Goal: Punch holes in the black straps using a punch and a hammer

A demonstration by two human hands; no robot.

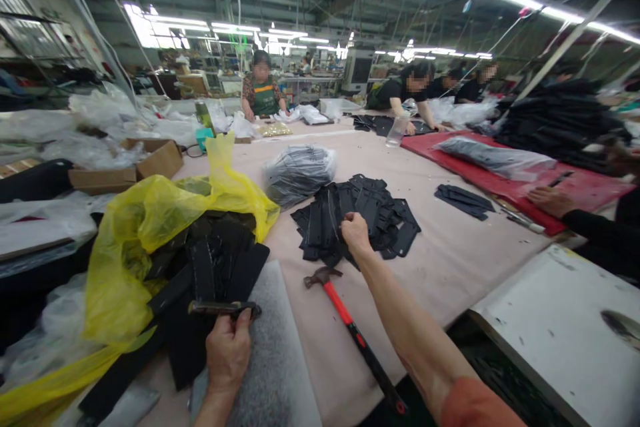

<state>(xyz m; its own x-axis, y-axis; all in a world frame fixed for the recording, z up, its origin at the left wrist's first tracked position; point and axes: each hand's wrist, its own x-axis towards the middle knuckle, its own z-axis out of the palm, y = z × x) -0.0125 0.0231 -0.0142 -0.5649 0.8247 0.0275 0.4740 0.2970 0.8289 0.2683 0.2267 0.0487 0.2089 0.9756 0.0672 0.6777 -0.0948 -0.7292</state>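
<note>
My left hand (227, 350) is closed, thumb and fingers pinching a short, dark bar-shaped piece (220, 308) that looks narrow from here. Just beyond it lie black fabric pieces (203, 273), some with pale stitching, spilling from a yellow plastic bag (150, 213). Over the near side of a heap of similar black pieces (377, 203) is my right hand (356, 230), its fingers curled shut; what they hold, if anything, is hidden. A claw hammer (345, 313) with a red and black handle lies on the table below that hand.
A grey padded sheet (273, 347) lies along the near left. Behind the heap is a clear bag of dark pieces (300, 173). Further right are a small black stack (464, 201), a red board (500, 173) and another person's hand (550, 201). Several people work across the table.
</note>
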